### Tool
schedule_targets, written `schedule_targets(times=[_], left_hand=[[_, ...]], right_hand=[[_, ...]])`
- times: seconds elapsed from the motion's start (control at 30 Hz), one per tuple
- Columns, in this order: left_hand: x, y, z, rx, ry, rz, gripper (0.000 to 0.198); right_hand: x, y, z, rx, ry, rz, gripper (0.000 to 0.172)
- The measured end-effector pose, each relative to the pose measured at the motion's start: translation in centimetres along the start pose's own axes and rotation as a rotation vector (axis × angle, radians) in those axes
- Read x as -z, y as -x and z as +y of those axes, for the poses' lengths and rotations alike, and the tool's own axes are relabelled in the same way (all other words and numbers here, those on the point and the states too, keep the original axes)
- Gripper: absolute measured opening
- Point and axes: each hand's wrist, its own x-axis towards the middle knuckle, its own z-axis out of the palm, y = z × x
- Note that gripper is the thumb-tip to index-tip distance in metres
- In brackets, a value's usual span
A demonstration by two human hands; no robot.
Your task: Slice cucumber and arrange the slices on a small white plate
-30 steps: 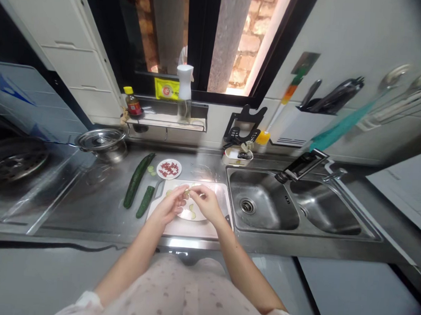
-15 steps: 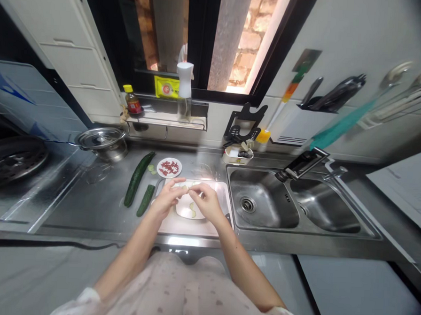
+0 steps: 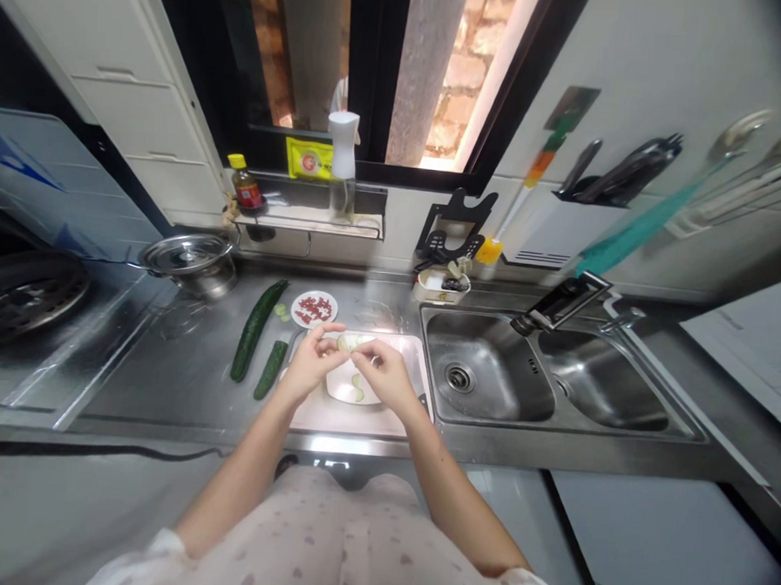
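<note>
Over a white plate (image 3: pixel 339 391), my left hand (image 3: pixel 312 365) and my right hand (image 3: pixel 386 375) meet at their fingertips. Both pinch a thin, pale green cucumber slice (image 3: pixel 347 343), partly hidden by the fingers. A few more cucumber slices (image 3: pixel 358 387) lie on the plate, which rests on a pale cutting board (image 3: pixel 390 423). Left of the board are a long cucumber (image 3: pixel 256 333) and a shorter cut cucumber piece (image 3: pixel 270 372). Small cucumber end pieces (image 3: pixel 282 311) lie near a small white dish holding red bits (image 3: pixel 315 309).
A double steel sink (image 3: pixel 491 368) with a black tap (image 3: pixel 553 308) is on the right. A lidded steel pot (image 3: pixel 192 260) stands at the back left. Bottles line a wall shelf (image 3: pixel 308 224) under the window. A knife holder (image 3: pixel 557 231) hangs above the sink.
My fingertips have shifted slightly on the cucumber slice, and more of it shows between them. My left fingers are more curled. The things on the counter stay put.
</note>
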Motion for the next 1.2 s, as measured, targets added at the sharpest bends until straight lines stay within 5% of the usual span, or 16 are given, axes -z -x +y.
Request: schedule_targets(times=[0.63, 0.87, 1.2], left_hand=[[-0.4, 0.6, -0.1, -0.229, -0.352, 0.087, 0.035], [-0.7, 0.4, -1.2, -0.200, -0.258, 0.113, 0.029], [-0.3, 0.0, -2.5, -0.129, -0.158, 0.154, 0.023]], right_hand=[[0.3, -0.1, -0.5, -0.181, -0.144, -0.076, 0.017], [0.3, -0.1, 0.0, -0.252, -0.183, -0.098, 0.016], [0.6, -0.7, 1.3, -0.170, -0.098, -0.091, 0.017]])
